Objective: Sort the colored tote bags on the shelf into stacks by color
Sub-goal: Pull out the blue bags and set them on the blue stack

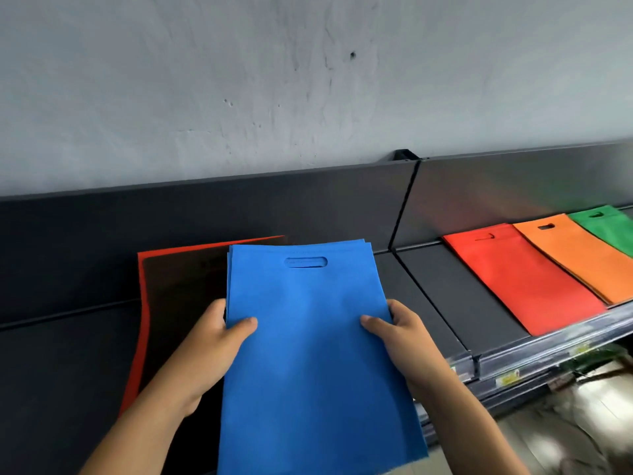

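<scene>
Blue non-woven tote bags (308, 337) — I see my left hand (212, 347) and right hand (407, 341) pinching the stack's sides at lower centre, thumbs on top — fingers curled beneath.

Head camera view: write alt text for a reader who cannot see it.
Both hands, left and right, grip a stack of blue tote bags by its side edges above a dark shelf. To the right lie red, orange and green tote bags side by side; a dark bag over a red one lies at left.
</scene>
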The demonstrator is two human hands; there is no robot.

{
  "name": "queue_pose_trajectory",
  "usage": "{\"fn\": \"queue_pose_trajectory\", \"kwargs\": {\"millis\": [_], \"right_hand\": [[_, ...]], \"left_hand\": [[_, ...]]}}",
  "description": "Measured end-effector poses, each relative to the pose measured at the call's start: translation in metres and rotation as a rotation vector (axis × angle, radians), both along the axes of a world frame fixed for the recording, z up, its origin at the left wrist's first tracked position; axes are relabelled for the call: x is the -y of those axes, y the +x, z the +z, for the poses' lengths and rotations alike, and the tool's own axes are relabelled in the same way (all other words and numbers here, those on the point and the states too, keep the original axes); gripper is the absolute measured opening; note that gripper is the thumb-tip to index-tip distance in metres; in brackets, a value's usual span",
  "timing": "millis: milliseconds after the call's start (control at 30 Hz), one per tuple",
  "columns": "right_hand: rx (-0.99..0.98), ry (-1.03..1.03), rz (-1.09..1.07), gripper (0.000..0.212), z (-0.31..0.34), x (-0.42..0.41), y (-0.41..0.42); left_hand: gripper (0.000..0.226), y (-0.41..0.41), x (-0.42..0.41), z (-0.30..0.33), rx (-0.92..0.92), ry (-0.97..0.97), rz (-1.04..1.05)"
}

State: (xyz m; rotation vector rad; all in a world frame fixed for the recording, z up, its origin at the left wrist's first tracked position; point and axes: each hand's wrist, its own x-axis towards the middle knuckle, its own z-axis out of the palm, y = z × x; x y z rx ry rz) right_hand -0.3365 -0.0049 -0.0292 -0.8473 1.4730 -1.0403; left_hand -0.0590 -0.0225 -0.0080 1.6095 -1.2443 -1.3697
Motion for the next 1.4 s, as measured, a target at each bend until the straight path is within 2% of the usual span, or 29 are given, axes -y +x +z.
{"fn": "queue_pose_trajectory", "kwargs": {"millis": [100,233,367,500,533,633,700,733,800,833,867,967,1033,1167,1200,1300,1333,1400], "right_hand": [[-0.007,-0.004,0.006,0.015,-0.002,0.014,-0.037],[-0.016,0.002,0.006,0.016,-0.007,0.040,-0.095],[-0.066,0.012,0.028,0.016,-0.018,0.065,-0.160],[-0.102,0.018,0.046,0.016,-0.029,0.091,-0.222],[-0.116,0.029,0.054,0.014,-0.032,0.098,-0.236],[-0.173,0.042,0.100,0.015,-0.046,0.118,-0.269],[-0.218,0.025,0.102,0.031,-0.056,0.130,-0.284],[-0.252,0.021,0.110,0.035,-0.061,0.135,-0.291],[-0.359,-0.003,0.133,0.017,-0.064,0.141,-0.302],[-0.414,-0.015,0.140,0.015,-0.067,0.143,-0.306],[-0.453,-0.028,0.147,0.014,-0.071,0.146,-0.311],[-0.512,-0.042,0.155,0.006,-0.080,0.150,-0.321],[-0.570,-0.049,0.143,0.003,-0.083,0.151,-0.325],[-0.713,-0.050,0.114,0.037,-0.085,0.152,-0.335],[-0.720,-0.041,0.118,0.037,-0.085,0.151,-0.339],[-0.713,-0.020,0.139,0.010,-0.085,0.149,-0.350],[-0.737,-0.024,0.156,0.027,-0.086,0.149,-0.353],[-0.759,-0.018,0.151,0.045,-0.084,0.147,-0.361]], "left_hand": [[0.027,-0.035,0.008,0.001,0.009,-0.022,0.042],[0.044,-0.089,0.020,0.002,0.034,-0.037,-0.034],[0.027,-0.153,0.033,0.002,0.067,-0.015,-0.098],[0.023,-0.214,0.052,-0.009,0.088,0.015,-0.092],[0.026,-0.228,0.057,-0.012,0.079,0.022,-0.078],[0.058,-0.262,0.070,-0.024,0.107,0.072,0.003],[0.064,-0.277,0.077,-0.033,0.120,0.120,0.042],[0.057,-0.286,0.078,-0.037,0.124,0.139,0.045],[0.020,-0.298,0.079,-0.045,0.121,0.153,0.030],[0.015,-0.303,0.079,-0.044,0.123,0.156,0.028],[0.018,-0.308,0.078,-0.045,0.138,0.151,0.019],[0.056,-0.314,0.080,-0.051,0.192,0.142,0.004],[0.059,-0.315,0.082,-0.055,0.190,0.136,-0.002],[0.060,-0.330,0.082,-0.056,0.203,0.138,-0.040],[0.061,-0.333,0.084,-0.059,0.205,0.134,-0.053],[0.060,-0.345,0.087,-0.063,0.215,0.131,-0.093],[0.060,-0.349,0.088,-0.064,0.216,0.131,-0.097],[0.060,-0.357,0.090,-0.065,0.215,0.128,-0.125]]}}
